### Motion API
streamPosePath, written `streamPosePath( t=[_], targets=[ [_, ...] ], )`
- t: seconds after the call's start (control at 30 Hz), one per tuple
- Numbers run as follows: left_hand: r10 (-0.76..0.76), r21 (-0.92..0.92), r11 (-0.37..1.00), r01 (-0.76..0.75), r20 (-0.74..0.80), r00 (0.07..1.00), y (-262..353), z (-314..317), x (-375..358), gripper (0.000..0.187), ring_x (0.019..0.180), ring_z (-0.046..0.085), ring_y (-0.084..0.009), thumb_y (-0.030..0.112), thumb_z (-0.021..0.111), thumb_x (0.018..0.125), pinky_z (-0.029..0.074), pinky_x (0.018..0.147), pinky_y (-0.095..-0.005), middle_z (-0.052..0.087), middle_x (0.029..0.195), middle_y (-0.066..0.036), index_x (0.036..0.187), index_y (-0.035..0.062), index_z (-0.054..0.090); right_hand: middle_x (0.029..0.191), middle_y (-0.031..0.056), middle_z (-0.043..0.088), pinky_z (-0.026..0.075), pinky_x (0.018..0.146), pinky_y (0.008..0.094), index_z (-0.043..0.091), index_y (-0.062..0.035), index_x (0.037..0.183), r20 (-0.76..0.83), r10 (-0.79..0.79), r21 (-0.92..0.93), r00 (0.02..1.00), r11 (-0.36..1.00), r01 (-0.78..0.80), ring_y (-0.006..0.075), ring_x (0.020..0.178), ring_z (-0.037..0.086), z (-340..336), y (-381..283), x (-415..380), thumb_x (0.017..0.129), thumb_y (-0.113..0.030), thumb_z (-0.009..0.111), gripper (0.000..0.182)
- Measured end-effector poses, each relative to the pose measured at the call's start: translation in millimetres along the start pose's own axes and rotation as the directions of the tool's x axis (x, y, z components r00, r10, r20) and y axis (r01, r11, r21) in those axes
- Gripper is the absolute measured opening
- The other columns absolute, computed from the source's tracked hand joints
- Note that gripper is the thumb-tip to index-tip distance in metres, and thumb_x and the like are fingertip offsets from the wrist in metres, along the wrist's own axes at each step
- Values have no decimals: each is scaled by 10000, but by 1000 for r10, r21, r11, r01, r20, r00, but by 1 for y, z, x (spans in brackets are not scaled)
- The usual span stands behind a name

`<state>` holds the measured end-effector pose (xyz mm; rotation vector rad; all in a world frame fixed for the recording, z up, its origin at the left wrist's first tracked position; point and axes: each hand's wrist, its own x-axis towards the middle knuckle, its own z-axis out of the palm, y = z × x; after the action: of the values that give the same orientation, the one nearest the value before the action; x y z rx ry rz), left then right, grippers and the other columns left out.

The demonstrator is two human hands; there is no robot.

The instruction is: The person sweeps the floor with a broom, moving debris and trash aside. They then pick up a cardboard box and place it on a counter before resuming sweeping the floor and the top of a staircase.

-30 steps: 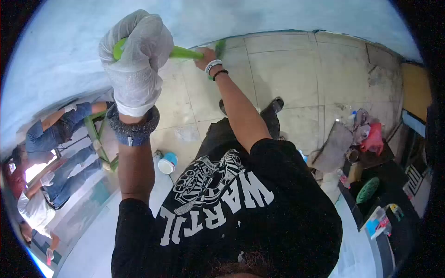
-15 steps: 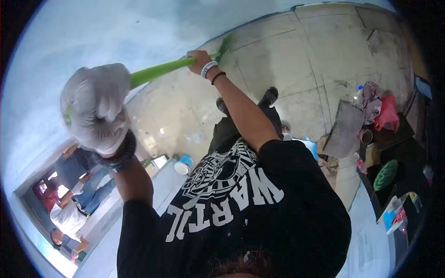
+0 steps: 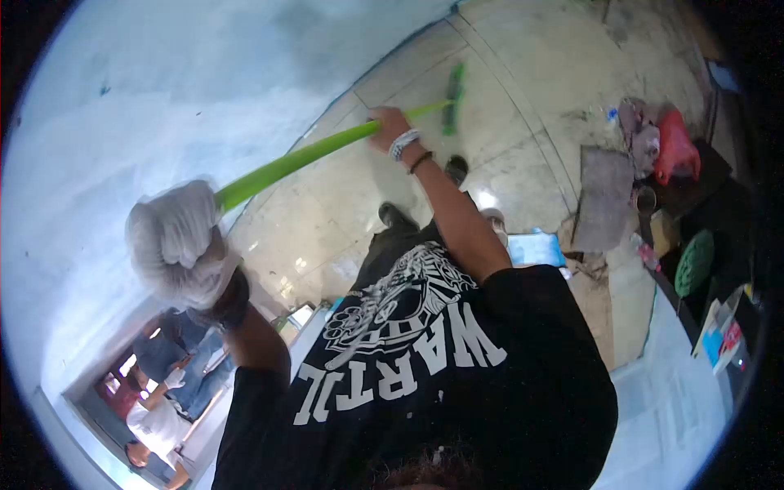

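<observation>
My left hand [image 3: 175, 237], in a white glove with a dark band at the wrist, is closed round the near end of a long green handle [image 3: 302, 161]. Farther along, my bare right hand [image 3: 389, 129], with bracelets on its wrist, wraps round the same handle. Beyond it, at the far end, is a green broom head [image 3: 452, 100] with dark bristles, slightly blurred, low over the tiled floor [image 3: 506, 131]; whether it touches the tiles I cannot tell. My dark shoes [image 3: 397, 217] stand below the handle.
A pale blue wall [image 3: 204, 90] rises at left. People [image 3: 159, 420] are beyond an opening at lower left. At right lie a grey mat [image 3: 603, 200], a red bag [image 3: 676, 147], crumpled cloth [image 3: 641, 139] and a green oval object [image 3: 695, 263]. A blue-white packet [image 3: 536, 248] is near my right arm.
The broom head has moved right across the floor, away from the wall's edge, and both hands have shifted right with the handle. My view has turned and my feet have shifted.
</observation>
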<state>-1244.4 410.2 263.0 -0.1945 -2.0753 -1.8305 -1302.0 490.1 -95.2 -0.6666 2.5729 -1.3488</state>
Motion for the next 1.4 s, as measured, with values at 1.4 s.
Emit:
streamPosePath(
  t=[1.4],
  targets=[
    [86, -334, 920, 203, 680, 728, -18, 70, -7, 156, 435, 486, -119, 101, 491, 780, 386, 465, -244, 516, 529, -10, 628, 73, 514, 654, 113, 550, 441, 632, 429, 546, -99, 692, 26, 4, 69, 1000, 998, -6, 337, 681, 549, -101, 81, -139, 602, -180, 594, 130]
  ],
)
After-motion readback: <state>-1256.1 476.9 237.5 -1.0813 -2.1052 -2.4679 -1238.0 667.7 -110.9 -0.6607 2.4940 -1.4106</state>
